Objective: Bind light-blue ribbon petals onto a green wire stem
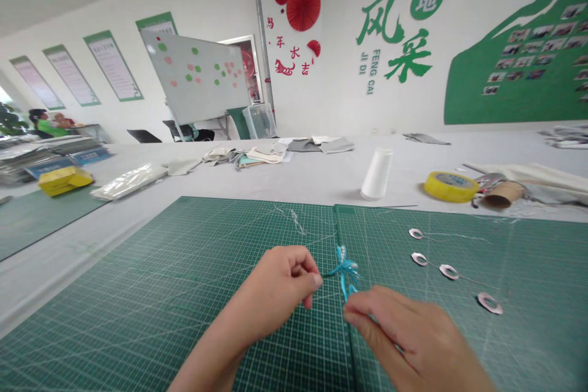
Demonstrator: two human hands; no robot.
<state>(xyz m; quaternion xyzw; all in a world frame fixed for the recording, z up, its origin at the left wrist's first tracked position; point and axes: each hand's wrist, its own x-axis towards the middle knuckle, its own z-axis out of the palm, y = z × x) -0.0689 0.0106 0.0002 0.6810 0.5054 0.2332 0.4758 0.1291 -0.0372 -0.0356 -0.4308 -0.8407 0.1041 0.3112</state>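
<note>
A shiny blue ribbon bow (345, 267) hangs between my two hands, above the seam of the green cutting mats (257, 226). My left hand (287, 282) pinches a thin dark stem that runs to the bow's left side. The thumb and index finger of my right hand (395, 331) are closed on the lower end of the blue ribbon. To the right lie several pale rings (489, 303) with dark rims, some joined to thin threads. Loose white thread (296, 220) rests on the mat beyond my left hand.
Behind the mats stand a white thread cone (377, 174), a yellow tape roll (451, 187) and a cardboard tube (503, 194). Fabric pieces (266, 153) lie farther back. At the left are a yellow box (65, 180) and a clear plastic packet (131, 181). A person (48, 124) sits far left.
</note>
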